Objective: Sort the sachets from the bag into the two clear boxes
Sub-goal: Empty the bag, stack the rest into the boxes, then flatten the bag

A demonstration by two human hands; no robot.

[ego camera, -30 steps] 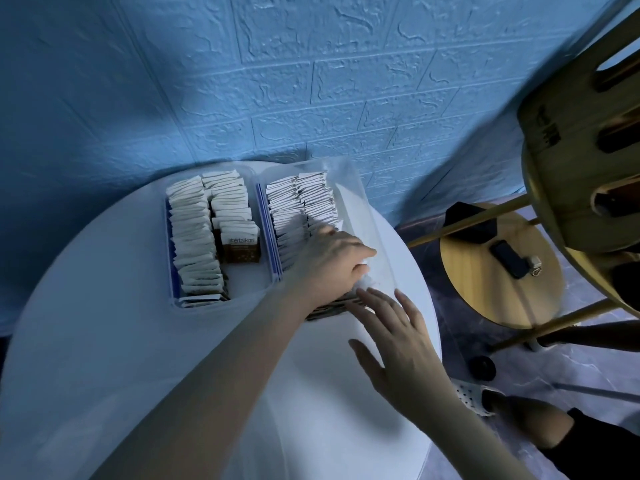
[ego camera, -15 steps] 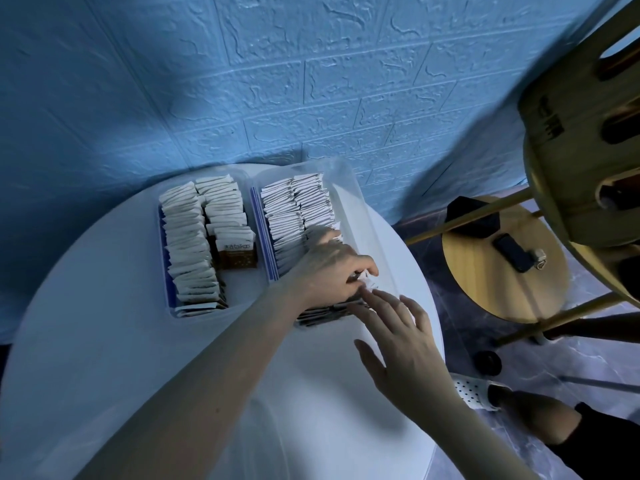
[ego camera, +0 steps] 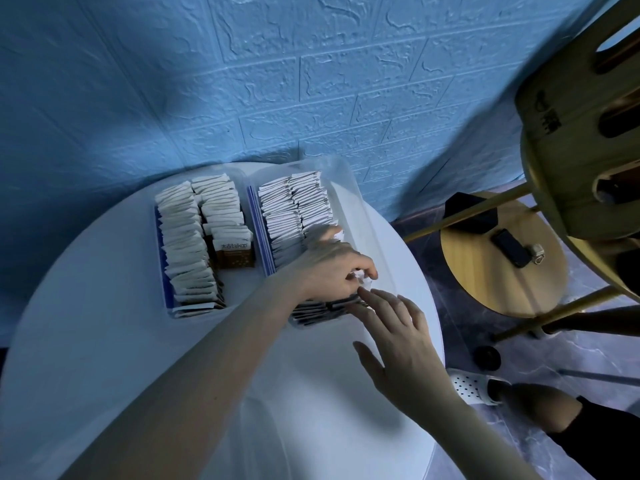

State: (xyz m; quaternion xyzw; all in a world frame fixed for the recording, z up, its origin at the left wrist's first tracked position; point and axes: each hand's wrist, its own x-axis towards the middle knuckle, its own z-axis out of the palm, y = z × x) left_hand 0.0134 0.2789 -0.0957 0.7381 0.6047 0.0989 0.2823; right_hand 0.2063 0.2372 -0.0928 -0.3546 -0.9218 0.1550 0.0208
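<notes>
Round white tabletop (ego camera: 104,341) against a blue brick-pattern wall (ego camera: 311,81).

Well to the left of the left hand: first clear box (ego camera: 162,258), packed with two rows of white sachets (ego camera: 183,237) standing on edge; one brown sachet (ego camera: 234,252) at the front of the inner row shows its printed face.

Just left of and beneath the left hand: second clear box (ego camera: 349,188), touching the first along their long sides. Two more rows of white sachets (ego camera: 294,206) stand in it, running up to and under the hand.

Left hand (ego camera: 332,268) reaches into the second box from the near side, fingers curled, thumb and fingertips pinching a small white sachet (ego camera: 360,277) at the front right of the rows.

Right hand (ego camera: 398,341) lies just below and right of the left hand, fingers straight and slightly spread, tips touching the near end of the second box and the dark sachets there; it holds nothing.

Far right of both hands, on the floor: wooden stool (ego camera: 502,271) with small dark items on its seat, a wooden chair (ego camera: 581,133) above it, and a white perforated slipper (ego camera: 474,386).
</notes>
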